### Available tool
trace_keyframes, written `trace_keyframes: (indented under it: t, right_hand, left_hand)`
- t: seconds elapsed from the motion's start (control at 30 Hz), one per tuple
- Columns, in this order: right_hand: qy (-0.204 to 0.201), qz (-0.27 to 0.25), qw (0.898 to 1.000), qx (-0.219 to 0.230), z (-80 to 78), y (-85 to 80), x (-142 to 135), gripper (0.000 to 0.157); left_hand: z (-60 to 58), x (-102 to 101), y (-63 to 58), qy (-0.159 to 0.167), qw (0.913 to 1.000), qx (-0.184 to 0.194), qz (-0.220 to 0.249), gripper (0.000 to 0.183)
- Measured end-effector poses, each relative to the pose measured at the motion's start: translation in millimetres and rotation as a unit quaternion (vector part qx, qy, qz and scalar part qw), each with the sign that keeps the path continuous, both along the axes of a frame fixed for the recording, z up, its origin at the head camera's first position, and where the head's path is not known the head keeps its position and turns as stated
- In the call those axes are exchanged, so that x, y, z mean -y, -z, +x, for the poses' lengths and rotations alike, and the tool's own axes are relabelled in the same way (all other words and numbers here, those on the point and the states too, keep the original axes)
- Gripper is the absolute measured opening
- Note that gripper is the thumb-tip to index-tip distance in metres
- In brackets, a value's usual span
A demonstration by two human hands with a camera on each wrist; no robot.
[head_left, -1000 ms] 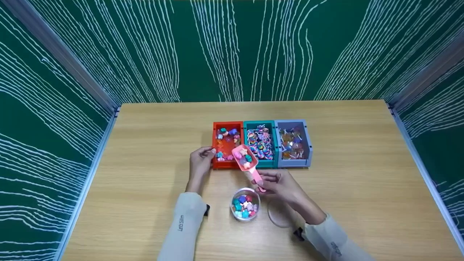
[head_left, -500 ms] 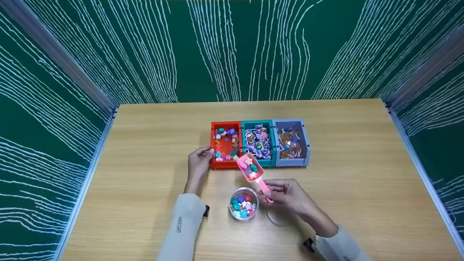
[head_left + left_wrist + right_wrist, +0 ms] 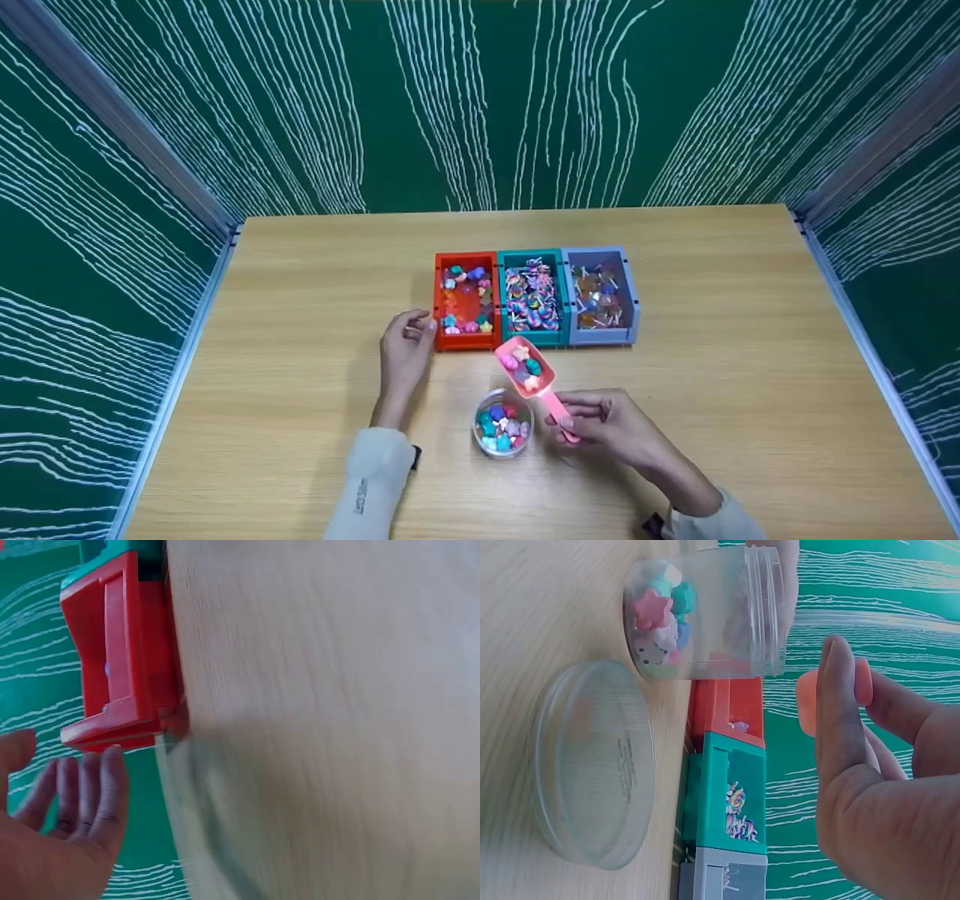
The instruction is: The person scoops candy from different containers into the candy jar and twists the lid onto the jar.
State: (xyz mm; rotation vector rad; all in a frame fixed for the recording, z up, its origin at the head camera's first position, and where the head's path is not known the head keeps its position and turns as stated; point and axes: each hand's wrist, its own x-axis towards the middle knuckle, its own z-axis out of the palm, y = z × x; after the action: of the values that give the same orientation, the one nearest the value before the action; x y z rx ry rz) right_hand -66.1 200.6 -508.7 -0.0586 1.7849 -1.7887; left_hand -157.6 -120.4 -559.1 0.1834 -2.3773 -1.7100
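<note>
Holding pink, green and pale pieces [image 3: 533, 367], the scoop [image 3: 553, 406] is coral-pink.

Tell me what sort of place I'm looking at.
Probably an indoor work booth: a wood-grain tabletop has green walls with wavy white lines at its back and sides, and grey posts at its back corners.

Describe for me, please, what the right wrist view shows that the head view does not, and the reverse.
Only the right wrist view shows the clear jar from the side and small markings on the lid.

Only the head view shows the colourful pieces lying in the pink scoop and the left sleeve.

Both show the right hand holding the scoop, the jar, and the red bin, teal bin and grey-purple bin.
</note>
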Motion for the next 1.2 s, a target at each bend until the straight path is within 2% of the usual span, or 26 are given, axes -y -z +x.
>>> trace_keyframes:
  t: [0.07, 0.13, 0.2, 0.23, 0.37, 0.5, 0.6, 0.63, 0.7, 0.77, 0.9, 1.03, 1.2]
  right_hand:
    - [-0.002, 0.003, 1.000, 0.010, 1.6, -0.1, -1.2, 0.047]
    - [-0.006, 0.004, 1.000, 0.020, 3.0, -0.2, -2.4, 0.048]
    - [-0.011, 0.007, 1.000, 0.022, 4.6, 0.1, -3.3, 0.047]
    - [-0.013, 0.006, 1.000, 0.024, 5.6, 0.1, -4.1, 0.047]
    - [-0.024, 0.009, 0.999, 0.021, 10.4, 0.4, -7.0, 0.046]
    - [-0.032, 0.007, 0.999, 0.029, 14.3, -0.4, -8.8, 0.046]
    - [-0.037, 0.008, 0.999, 0.031, 16.5, -0.4, -9.7, 0.046]
    - [-0.039, 0.008, 0.999, 0.030, 17.1, -0.2, -10.1, 0.045]
    - [-0.046, 0.003, 0.999, 0.027, 18.6, 0.4, -11.3, 0.045]
    - [-0.056, -0.003, 0.998, 0.019, 20.3, 1.4, -12.5, 0.044]
    - [-0.073, -0.012, 0.997, 0.019, 23.4, 2.0, -14.5, 0.044]
    - [-0.077, -0.002, 0.996, 0.041, 24.3, 0.4, -15.5, 0.042]
    - [-0.085, -0.009, 0.995, 0.042, 26.3, 0.7, -16.4, 0.041]
  left_hand:
    - [7.2, 1.9, -4.9, 0.037, 0.9993, -0.002, -0.003, 0.020]
    - [14.4, 3.9, -9.4, 0.091, 0.9957, 0.013, -0.012, 0.021]
    - [21.3, 5.9, -14.1, 0.158, 0.9863, 0.047, -0.015, 0.025]
    - [24.1, 6.5, -16.0, 0.194, 0.9789, 0.062, -0.016, 0.026]
    - [32.7, 8.4, -19.2, 0.321, 0.9406, 0.109, -0.013, 0.039]
    - [38.0, 9.4, -17.2, 0.413, 0.8979, 0.152, 0.003, 0.060]
    - [40.5, 7.4, -15.7, 0.462, 0.8655, 0.193, 0.008, 0.076]
    - [41.2, 6.0, -15.0, 0.472, 0.8567, 0.207, 0.006, 0.080]
    - [42.7, 2.2, -14.6, 0.485, 0.8443, 0.227, -0.008, 0.086]
    - [44.0, -1.7, -13.4, 0.492, 0.8368, 0.240, -0.024, 0.088]
    - [46.5, -8.0, -12.4, 0.494, 0.8302, 0.254, -0.047, 0.094]
    - [47.4, -12.1, -12.4, 0.496, 0.8291, 0.250, -0.061, 0.095]
    - [46.5, -14.4, -9.2, 0.494, 0.8316, 0.248, -0.057, 0.089]
